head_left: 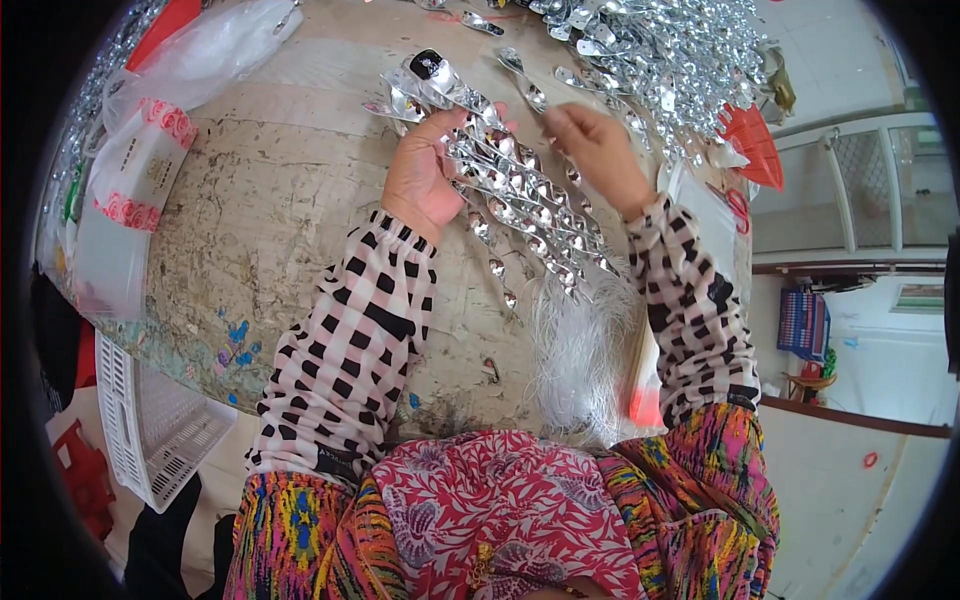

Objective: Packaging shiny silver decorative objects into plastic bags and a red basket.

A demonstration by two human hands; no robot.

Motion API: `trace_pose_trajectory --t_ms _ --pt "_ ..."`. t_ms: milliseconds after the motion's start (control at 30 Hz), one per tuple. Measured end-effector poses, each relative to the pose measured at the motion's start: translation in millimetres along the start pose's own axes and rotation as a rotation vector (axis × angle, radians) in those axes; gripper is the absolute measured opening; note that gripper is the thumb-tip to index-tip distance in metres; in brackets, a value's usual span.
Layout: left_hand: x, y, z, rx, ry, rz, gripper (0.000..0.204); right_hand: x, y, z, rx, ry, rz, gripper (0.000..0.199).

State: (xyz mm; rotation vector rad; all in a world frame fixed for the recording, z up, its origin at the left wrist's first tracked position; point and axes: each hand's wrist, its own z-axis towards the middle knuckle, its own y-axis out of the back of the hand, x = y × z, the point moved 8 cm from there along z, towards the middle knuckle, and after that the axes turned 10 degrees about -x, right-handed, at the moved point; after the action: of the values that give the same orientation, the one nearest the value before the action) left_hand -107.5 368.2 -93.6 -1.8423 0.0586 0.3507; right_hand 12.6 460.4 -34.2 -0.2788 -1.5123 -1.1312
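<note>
My left hand (425,170) is closed around a bundle of shiny silver twisted strips (520,205), which fan down and to the right over the table. A dark square patch shows on the broad upper end of one strip. To the right of the bundle, my right hand (598,152) has its thumb and fingers pinched together at a single twisted strip (522,80). Part of that strip sticks out past the fingertips; the grip itself is partly hidden. Below the bundle, clear threads (580,365) hang in a loose bunch over the table's near edge.
A large heap of silver strips (665,60) covers the far right of the worn table (290,200). Red-handled scissors (737,208) and a red scoop (755,148) lie at the right edge. Plastic bags (215,55) lie at left; a white crate (150,430) stands below.
</note>
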Motion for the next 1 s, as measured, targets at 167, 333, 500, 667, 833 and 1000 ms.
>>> trace_pose_trajectory --t_ms 167,333,500,667,833,1000 --pt "-2.1 -0.9 -0.5 -0.013 -0.02 -0.007 0.031 -36.1 32.7 34.5 -0.184 0.025 -0.48 0.028" --pt "-4.9 -2.8 -2.3 -0.023 -0.035 0.007 0.031 -63.0 21.8 45.0 -0.102 -0.163 -0.402 0.029" --pt "-5.9 0.2 -0.5 -0.032 -0.047 0.005 0.029 -45.7 13.2 45.4 -0.097 0.085 -0.61 0.024" --pt "-5.8 -3.2 -4.4 -0.036 -0.041 0.007 0.028 -29.0 23.8 44.2 -0.121 0.248 -0.613 0.021" --pt "-1.3 -0.9 0.1 -0.027 -0.009 -0.023 0.025 11.2 41.7 27.6 -0.393 0.444 -0.535 0.016" --pt "-1.8 12.0 6.3 -0.047 0.015 -0.011 0.017 44.1 -11.6 -10.9 -0.087 0.441 -0.384 0.014"
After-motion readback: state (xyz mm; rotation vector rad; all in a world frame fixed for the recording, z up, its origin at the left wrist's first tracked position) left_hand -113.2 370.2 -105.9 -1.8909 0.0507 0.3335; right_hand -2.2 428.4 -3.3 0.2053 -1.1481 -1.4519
